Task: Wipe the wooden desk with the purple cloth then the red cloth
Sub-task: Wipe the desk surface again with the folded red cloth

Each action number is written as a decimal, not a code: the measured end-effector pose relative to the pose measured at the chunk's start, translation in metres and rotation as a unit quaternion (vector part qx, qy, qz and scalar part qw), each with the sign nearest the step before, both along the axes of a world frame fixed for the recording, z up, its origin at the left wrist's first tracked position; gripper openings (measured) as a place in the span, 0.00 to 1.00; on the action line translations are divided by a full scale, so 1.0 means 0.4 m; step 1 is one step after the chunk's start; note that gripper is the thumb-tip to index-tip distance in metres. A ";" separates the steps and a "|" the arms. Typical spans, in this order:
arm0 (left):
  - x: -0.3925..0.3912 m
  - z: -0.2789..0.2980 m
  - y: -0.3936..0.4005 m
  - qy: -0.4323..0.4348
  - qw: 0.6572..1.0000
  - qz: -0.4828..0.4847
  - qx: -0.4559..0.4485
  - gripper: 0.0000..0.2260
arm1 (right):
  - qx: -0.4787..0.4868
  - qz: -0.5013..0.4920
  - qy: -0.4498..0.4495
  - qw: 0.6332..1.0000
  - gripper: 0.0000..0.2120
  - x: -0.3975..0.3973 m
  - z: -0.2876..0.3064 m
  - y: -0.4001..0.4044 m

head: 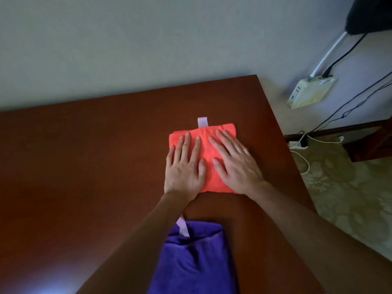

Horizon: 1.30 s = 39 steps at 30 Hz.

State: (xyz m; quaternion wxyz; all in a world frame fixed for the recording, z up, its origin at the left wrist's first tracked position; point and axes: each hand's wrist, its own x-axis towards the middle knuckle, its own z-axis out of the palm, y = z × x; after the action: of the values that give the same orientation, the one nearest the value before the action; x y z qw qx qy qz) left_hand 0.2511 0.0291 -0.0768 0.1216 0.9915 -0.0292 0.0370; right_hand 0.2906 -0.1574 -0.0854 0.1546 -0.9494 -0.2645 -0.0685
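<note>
Left hand (185,166): lay flat, palm down, fingers spread and unclenched, pressing on the left half of the red cloth; it grasped nothing.
Right hand (235,164): lay flat, palm down, fingers extended, pressing on the right half of the same cloth; likewise released, not gripping.
Red cloth (206,158): sat folded into a rough square directly beneath both palms, touching them, on the wooden desk; its far edge showed beyond the fingertips.
Pale tag (202,122): projected from the cloth's far edge, just beyond the fingertips of both hands.
Purple cloth (195,262): rested folded on the desk on the near side of the hands, between the two forearms and apart from the red cloth; a second pale tag lay at its far edge, partly under the left forearm.
Wooden desk (84,155): dark reddish-brown top, extending well to the left of the hands; its right edge ran just beside the right hand.
White box with cables (310,92): lay on the floor, far right of the hands, beyond the desk's corner.
</note>
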 end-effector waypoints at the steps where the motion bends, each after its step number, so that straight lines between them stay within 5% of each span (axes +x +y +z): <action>1: 0.047 0.001 -0.009 -0.001 1.000 -0.004 -0.001 0.28 | -0.002 -0.004 -0.002 1.000 0.28 0.043 0.001 -0.010; 13: 0.565 -0.001 -0.142 -0.008 0.999 -0.043 0.001 0.31 | -0.008 -0.068 -0.016 0.998 0.28 0.516 0.005 -0.141; 21: 0.613 -0.003 -0.162 0.002 0.998 -0.058 0.020 0.33 | -0.001 -0.090 -0.032 0.995 0.28 0.541 -0.008 -0.148; 26: 0.492 -0.010 -0.195 0.002 0.998 -0.052 0.024 0.32 | 0.011 -0.081 -0.047 0.996 0.27 0.424 -0.026 -0.178; 39: -0.178 -0.024 -0.371 -0.006 1.000 -0.023 0.010 0.28 | 0.022 -0.022 -0.035 0.999 0.27 -0.201 -0.032 -0.358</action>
State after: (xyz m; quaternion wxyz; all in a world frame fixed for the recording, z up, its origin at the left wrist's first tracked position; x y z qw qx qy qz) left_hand 0.1799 -0.1191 -0.0863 0.1123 0.9915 -0.0528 0.0397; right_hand 0.2102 -0.3006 -0.0981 0.1650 -0.9484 -0.2470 -0.1108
